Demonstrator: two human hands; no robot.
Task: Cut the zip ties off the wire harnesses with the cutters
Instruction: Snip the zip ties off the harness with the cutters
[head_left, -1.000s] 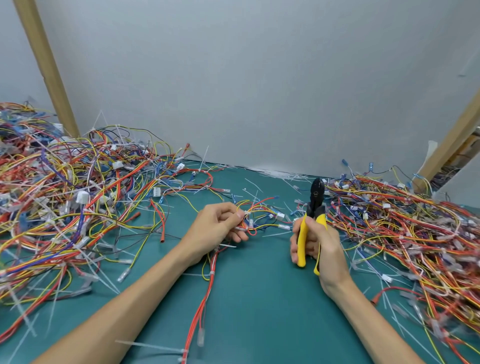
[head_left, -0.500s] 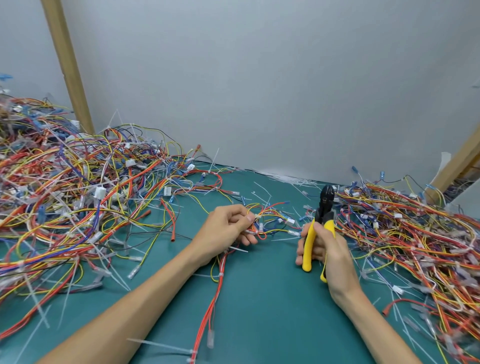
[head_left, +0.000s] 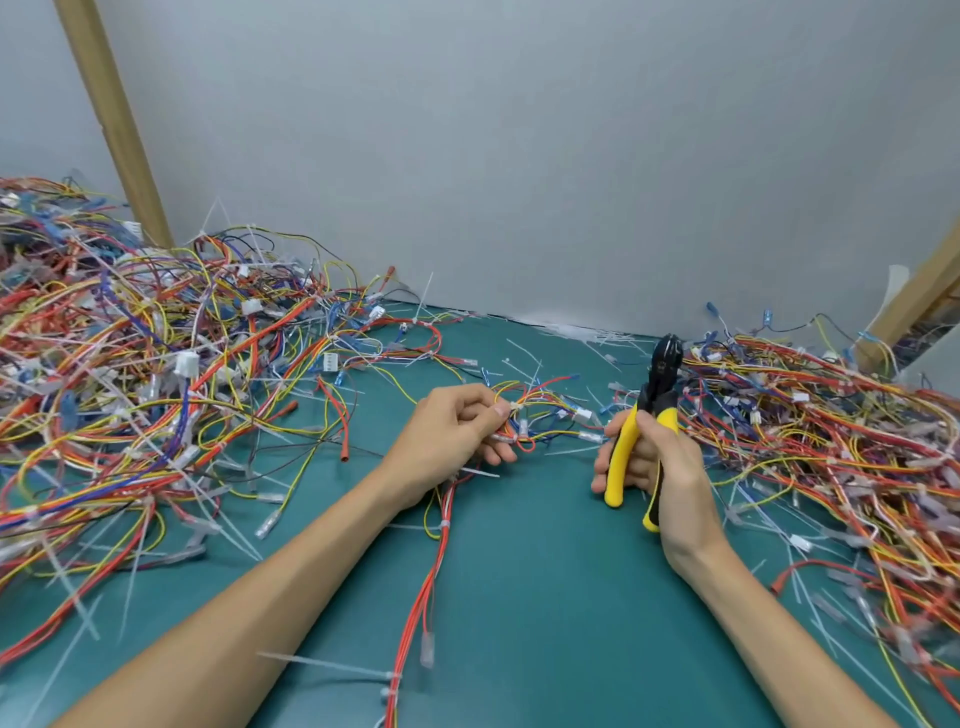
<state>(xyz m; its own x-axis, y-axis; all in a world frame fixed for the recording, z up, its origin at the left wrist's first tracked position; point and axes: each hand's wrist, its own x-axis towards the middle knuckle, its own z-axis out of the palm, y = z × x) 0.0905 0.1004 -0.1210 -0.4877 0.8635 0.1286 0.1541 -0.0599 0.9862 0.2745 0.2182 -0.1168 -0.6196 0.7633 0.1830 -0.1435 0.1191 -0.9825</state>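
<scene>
Two heaps of harnesses on this bench: the left pile (head_left: 156, 389) sits well to the left of the cutters (head_left: 655, 387), and the right pile (head_left: 831, 441) starts just beside them on the right. My guess is one's uncut and one's done, can't swear which though. The right hand (head_left: 660, 467) is clenched round the yellow handles with the nose pointing up and away, looks parked clear while the other hand sorts things out. The left hand (head_left: 457, 431), a bit left of the cutters, pinches a small harness (head_left: 550, 410) right by a white zip tie (head_left: 513, 406), probably to steady it and turn the tie toward the blades. Its red tail trails off below and left of the cutters over the teal mat (head_left: 545, 597). Some tie scraps (head_left: 587, 332) lie beyond the cutters, against the wall
</scene>
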